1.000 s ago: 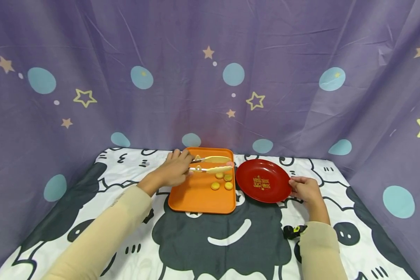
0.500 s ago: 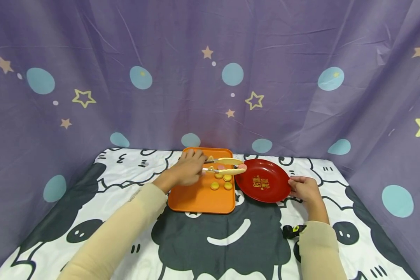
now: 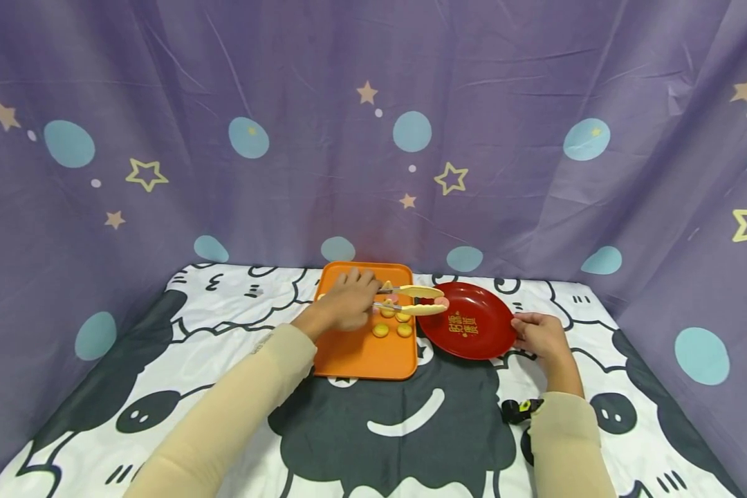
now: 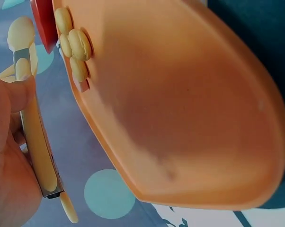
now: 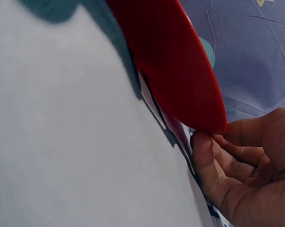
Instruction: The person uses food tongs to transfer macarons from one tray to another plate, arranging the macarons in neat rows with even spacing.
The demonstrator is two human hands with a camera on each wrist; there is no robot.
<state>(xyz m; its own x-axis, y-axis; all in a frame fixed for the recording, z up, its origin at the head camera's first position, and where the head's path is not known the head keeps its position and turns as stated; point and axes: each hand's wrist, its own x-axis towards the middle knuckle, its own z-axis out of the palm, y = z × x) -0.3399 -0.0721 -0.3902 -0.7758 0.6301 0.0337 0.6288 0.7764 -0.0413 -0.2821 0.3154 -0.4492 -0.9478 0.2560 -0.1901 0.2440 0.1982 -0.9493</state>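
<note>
My left hand [image 3: 348, 301] grips tongs [image 3: 422, 292] with cream tips, stretched from above the orange tray [image 3: 357, 360] to the plate's left side. Between the tips sits a small pink macaron [image 3: 442, 302], overlapping the red plate [image 3: 488, 339] in the head view. My right hand [image 3: 543, 335] pinches the plate's right rim; in the right wrist view the thumb and fingers meet at the plate's edge [image 5: 206, 113]. Several yellow macarons [image 3: 380, 330] lie on the tray's right part. Beside them, in the left wrist view, a pink piece [image 4: 82, 86] is partly hidden.
A black-and-white cartoon cloth [image 3: 404, 443] covers the table, and the tray and plate stand side by side near its back edge. Behind them hangs a purple curtain [image 3: 324, 173] with stars and blue dots. A black device [image 3: 515, 411] sits at my right wrist.
My left hand has moved right with the tongs, carrying the pink macaron from over the tray to over the plate's left part. My right hand stays at the plate's rim.
</note>
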